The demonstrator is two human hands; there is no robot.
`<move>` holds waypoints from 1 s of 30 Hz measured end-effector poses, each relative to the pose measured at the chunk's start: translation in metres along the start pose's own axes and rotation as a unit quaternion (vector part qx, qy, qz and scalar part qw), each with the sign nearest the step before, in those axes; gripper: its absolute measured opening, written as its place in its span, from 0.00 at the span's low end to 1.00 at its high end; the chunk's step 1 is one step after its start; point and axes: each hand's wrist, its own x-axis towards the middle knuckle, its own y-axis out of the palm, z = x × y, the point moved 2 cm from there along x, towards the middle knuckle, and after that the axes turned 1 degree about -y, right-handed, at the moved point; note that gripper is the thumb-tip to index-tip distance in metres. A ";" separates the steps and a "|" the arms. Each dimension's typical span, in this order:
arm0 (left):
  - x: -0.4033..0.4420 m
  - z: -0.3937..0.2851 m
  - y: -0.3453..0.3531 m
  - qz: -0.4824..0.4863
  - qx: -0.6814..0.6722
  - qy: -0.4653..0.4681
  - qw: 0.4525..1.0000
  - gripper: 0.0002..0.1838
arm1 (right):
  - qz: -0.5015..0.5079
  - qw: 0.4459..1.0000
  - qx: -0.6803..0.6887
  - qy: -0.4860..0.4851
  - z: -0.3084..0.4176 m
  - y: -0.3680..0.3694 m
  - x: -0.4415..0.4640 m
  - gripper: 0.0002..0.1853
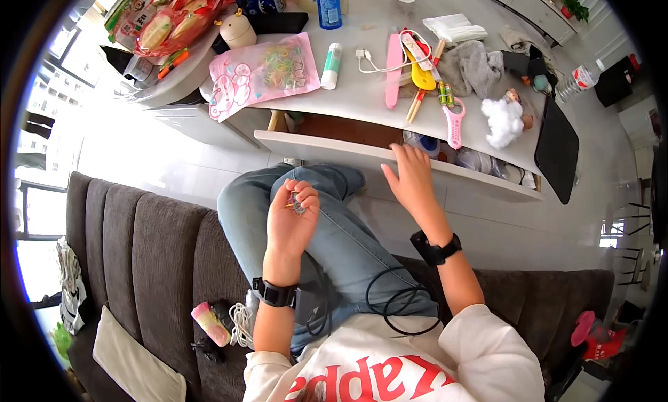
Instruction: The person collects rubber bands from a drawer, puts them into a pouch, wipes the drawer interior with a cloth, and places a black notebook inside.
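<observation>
- Lap, 12 o'clock ahead: a person in blue jeans (348, 238) sits on a dark ribbed sofa (163, 242), a pale cushion (139, 360) at 9 o'clock.
- At 11 o'clock, above the knees, the left hand (291, 228) turns palm up, its fingers curled around a small bunch of mixed-colour bits (297, 204) – too small to identify.
- Just past 12, the right hand (412, 179) reaches to the edge of an open drawer (334, 146), fingers spread and gripping nothing visible; whether they touch the edge cannot be told.
- The step in hand appears to be holding the bunch while the other hand attends to the drawer; shifting it would call for a press or hooked fingers on that edge, the left grip steady.
- Beyond lies the pale counter (362, 99): a pink pouch (264, 75) of coloured loops at 11, a glue stick (332, 66) at 12, pink-handled scissors (454, 124) and white stuffing (502, 120) at 1.
- Farther off – bright windows (42, 113) at 10, a potted plant (574, 4) at 1, glossy floor tiles (184, 155) between.
</observation>
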 end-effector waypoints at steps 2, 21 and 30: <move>0.002 -0.007 -0.003 -0.007 0.004 0.012 1.000 0.08 | 0.005 1.000 0.018 0.002 0.004 -0.002 -0.004 0.18; 0.041 -0.026 0.005 -0.034 0.051 0.029 0.998 0.07 | 0.350 0.927 0.138 0.010 0.016 -0.031 0.023 0.09; 0.077 -0.024 0.012 -0.018 0.047 0.075 0.996 0.03 | 0.293 0.956 0.002 -0.031 0.008 0.071 0.090 0.12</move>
